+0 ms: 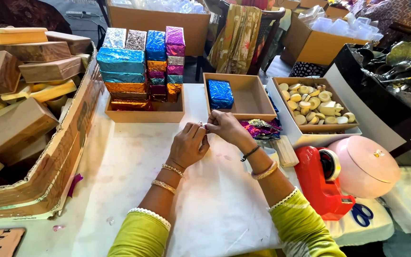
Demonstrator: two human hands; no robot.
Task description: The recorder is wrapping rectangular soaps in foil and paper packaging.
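Your left hand (pixel 188 144) and right hand (pixel 225 127) meet fingertip to fingertip, pinching something too small to tell, just before the tray holding a blue wrapped box (pixel 220 93), near enough to reach.

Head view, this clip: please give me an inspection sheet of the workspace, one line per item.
Surface: table under a white cloth, with small foil scraps at its left edge.
Job's things: left hand and right hand meet fingertip to fingertip over something too small to identify.
Clutter: shallow brown tray stacked with foil-wrapped blocks; second tray holding one blue foil-wrapped block; white box of pale round pieces; red tape dispenser; pink round lidded box; blue-handled scissors; loose purple foil.
Grippers: both hands pinched; bangles on both wrists.
Cables: nothing seen.
Surroundings: cardboard carton of plain wooden boxes at left; cartons and a chair behind.
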